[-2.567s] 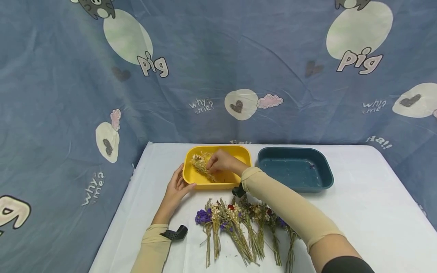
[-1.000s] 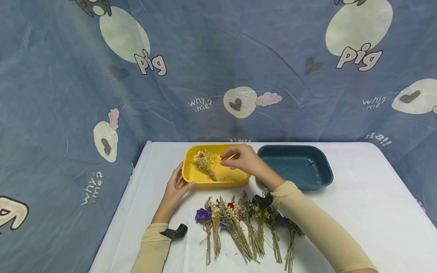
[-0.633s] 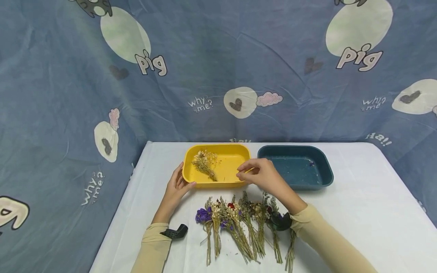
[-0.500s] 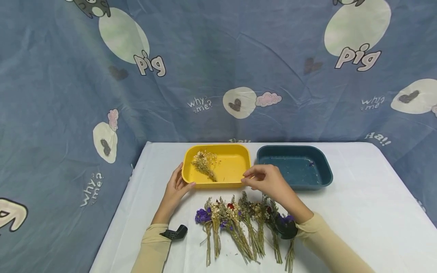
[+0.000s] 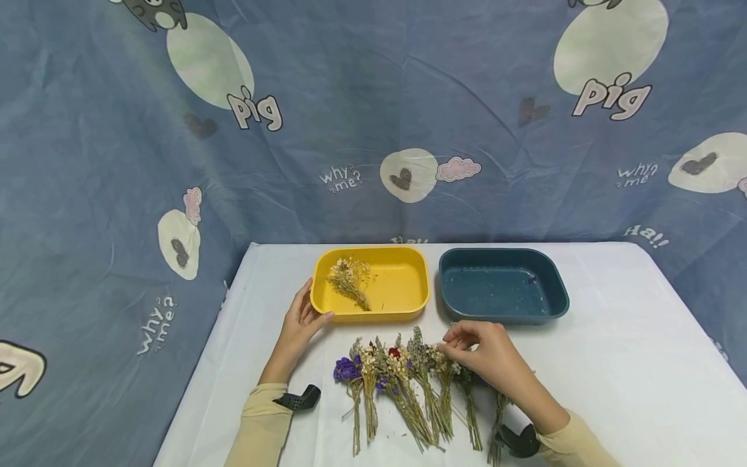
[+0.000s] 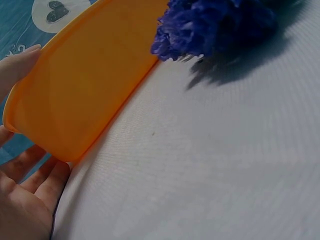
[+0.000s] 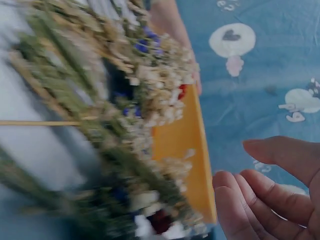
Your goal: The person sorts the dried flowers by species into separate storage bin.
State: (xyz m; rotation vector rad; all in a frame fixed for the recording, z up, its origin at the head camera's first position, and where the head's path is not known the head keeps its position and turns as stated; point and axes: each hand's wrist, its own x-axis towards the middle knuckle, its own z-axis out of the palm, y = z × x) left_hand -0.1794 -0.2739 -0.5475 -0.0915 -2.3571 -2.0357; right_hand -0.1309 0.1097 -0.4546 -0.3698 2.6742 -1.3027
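At the front left corner of the yellow tray (image 5: 403, 316), my left hand (image 5: 299, 331) holds on, thumb along the front rim and fingers round the left side. A small bunch of dried pale flowers (image 5: 349, 284) lies inside that tray. My right hand (image 5: 484, 353) hovers over the right part of a row of dried flower bunches (image 5: 408, 389), thumb and fingers apart with nothing between them. Purple, cream and red blossoms point toward the trays, tied stems toward me. In the left wrist view a purple flower (image 6: 210, 27) lies near the tray. My right forearm overlaps the rightmost bunches.
A dark teal tray (image 5: 502, 319) stands to the right of the yellow one, with tiny scraps in it. Both rest on a white-covered table (image 5: 630, 363). A blue printed cloth (image 5: 373, 117) hangs behind. Small stem bits lie among the bunches.
My right hand has left the bunch in the yellow tray, drawing back to the right and toward me, over the row. The left hand stays at the tray's corner.
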